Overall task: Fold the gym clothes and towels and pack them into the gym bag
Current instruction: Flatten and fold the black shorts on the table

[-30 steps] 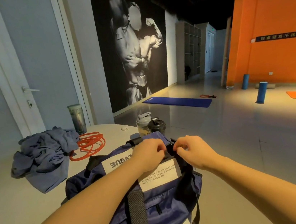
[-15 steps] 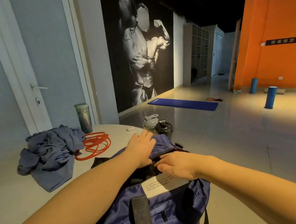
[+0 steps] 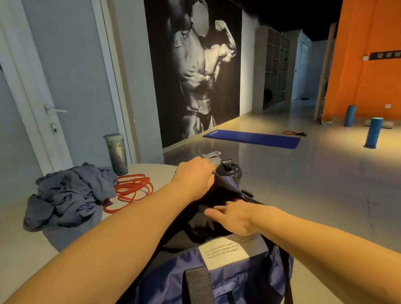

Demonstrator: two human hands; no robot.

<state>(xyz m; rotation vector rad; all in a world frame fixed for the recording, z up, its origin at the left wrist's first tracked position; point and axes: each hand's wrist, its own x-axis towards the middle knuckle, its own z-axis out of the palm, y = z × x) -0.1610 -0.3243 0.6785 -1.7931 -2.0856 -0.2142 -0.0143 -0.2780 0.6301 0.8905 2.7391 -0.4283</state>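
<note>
Across the pale, smooth worktop [image 3: 9, 253] the biggest piece is the gym bag [image 3: 177, 295]. It is slick navy nylon with a stiff grey label panel and a black webbing strap, slumped right in front of me with its mouth dark and gaping. Beyond it to my left lies the heap of grey-blue clothes [image 3: 72, 196], soft, crumpled and unfolded, none of it packed. My left hand [image 3: 195, 178] curls its fingers round the far lip of the opening. My right hand [image 3: 233, 215] lies over the near side, fingers fairly straight and together, tips lost in shadow. To do this well I would draw the two lips apart evenly until the limp fabric holds wide, then fetch the clothes. A coiled red rope [image 3: 133, 188] lies beside the heap, and two shaker bottles [image 3: 229, 169] stand just behind the bag.
</note>
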